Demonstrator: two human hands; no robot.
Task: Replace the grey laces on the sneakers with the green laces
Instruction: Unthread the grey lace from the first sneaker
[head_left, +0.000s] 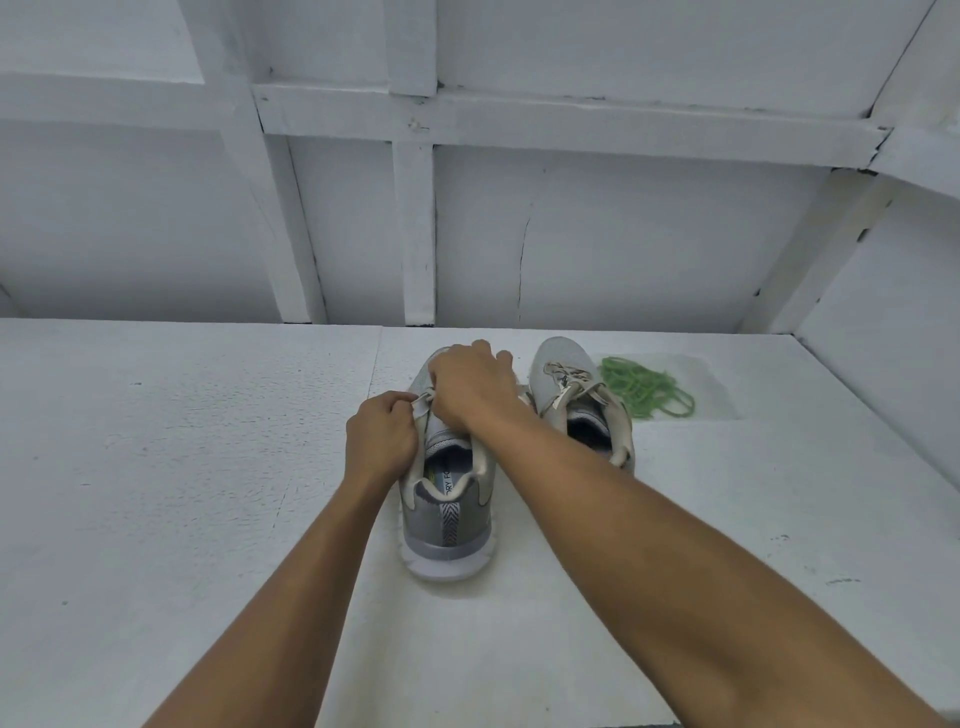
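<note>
The white table (208, 467) carries two grey sneakers side by side, heels toward the person. The near sneaker (447, 519) is under both hands; the far sneaker (571, 395) sits just to its right with its grey lace (563, 382) in place, ends loose. The green laces (647, 387) lie in a loose heap just beyond and to the right of that shoe, untouched.

Risks, as judged from this position:
- The near sneaker is not pinned down; a sharp pull on the lace could drag or tip it into its neighbour.
- Tugging one strand without slackening the crossings may jam the lace in the eyelets.
- The green heap looks tangled and could knot when lifted.

Pose: both forearms reach forward, the right one crossing diagonally from the lower right. The right hand (472, 387) is arched over the forefoot, fingers curled downward; what they grip is hidden beneath the hand and cannot be told. The left hand (382, 436) rests against the left side of the shoe, its fingers (402, 402) closed in a pinch on a short run of the near shoe's lace (425, 399) near the upper eyelets.
</note>
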